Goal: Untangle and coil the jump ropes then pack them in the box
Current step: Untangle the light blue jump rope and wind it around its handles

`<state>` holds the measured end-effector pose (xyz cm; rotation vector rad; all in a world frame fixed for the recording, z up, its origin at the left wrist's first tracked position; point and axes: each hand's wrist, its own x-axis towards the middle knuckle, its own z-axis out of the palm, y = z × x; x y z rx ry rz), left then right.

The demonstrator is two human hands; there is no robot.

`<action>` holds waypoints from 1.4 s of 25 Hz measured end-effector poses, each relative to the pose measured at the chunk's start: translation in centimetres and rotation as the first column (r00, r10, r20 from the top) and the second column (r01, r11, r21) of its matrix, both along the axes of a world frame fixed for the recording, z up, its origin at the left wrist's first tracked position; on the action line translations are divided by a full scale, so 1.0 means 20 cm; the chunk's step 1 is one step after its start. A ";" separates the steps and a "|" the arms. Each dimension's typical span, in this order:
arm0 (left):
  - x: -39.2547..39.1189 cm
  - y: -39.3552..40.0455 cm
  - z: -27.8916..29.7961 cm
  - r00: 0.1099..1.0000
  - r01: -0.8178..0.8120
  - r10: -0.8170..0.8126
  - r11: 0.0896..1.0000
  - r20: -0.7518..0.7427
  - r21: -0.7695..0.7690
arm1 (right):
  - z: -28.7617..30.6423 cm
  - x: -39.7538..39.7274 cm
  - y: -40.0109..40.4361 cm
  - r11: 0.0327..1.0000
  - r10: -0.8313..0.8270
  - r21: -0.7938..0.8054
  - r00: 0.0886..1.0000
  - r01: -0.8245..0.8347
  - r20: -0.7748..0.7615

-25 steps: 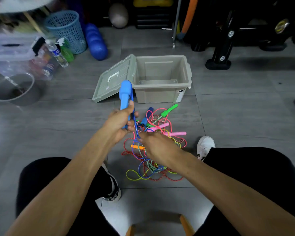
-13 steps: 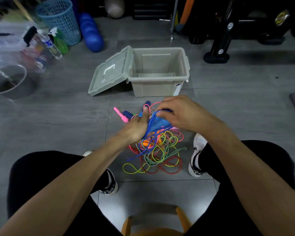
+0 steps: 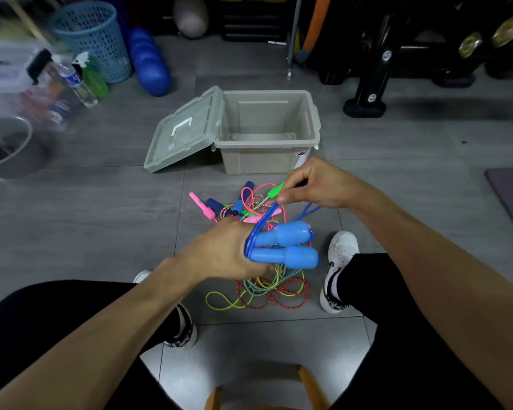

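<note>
Left hand [image 3: 219, 255] grips both blue handles [image 3: 285, 247] side by side above the rope tangle [image 3: 258, 279] on the floor, short of the open box [image 3: 267, 128]. Right hand [image 3: 317, 184] pinches the blue cord [image 3: 264, 220]. Risk: cord snags other ropes, dragging the heap. Since half a second ago, right hand lifted cord clear

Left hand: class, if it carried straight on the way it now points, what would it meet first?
Judging loosely, the left hand points right, along the blue handles it grips; the white shoe lies next that way, though lower down.
</note>
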<state>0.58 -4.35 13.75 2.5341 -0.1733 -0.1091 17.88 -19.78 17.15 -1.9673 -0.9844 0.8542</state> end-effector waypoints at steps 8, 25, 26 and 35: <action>0.07 0.14 0.06 0.668 -0.711 0.640 0.396 -0.380 -0.582 | -0.18 -0.13 0.01 1.000 -0.020 -0.024 1.000 0.020 -0.024; -0.04 -0.05 -0.06 0.940 -0.314 0.306 0.949 -0.150 -0.028 | -0.04 -0.22 0.05 0.982 0.184 -0.044 0.868 -0.184 0.461; -0.05 -0.05 -0.06 0.936 -0.333 0.319 0.940 -0.152 -0.078 | -0.06 -0.20 0.05 0.984 0.172 -0.052 0.871 -0.168 0.460; -0.06 -0.04 -0.06 0.988 -0.153 0.154 0.934 0.022 0.324 | -0.11 -0.19 0.10 0.978 0.204 -0.020 0.923 -0.209 0.326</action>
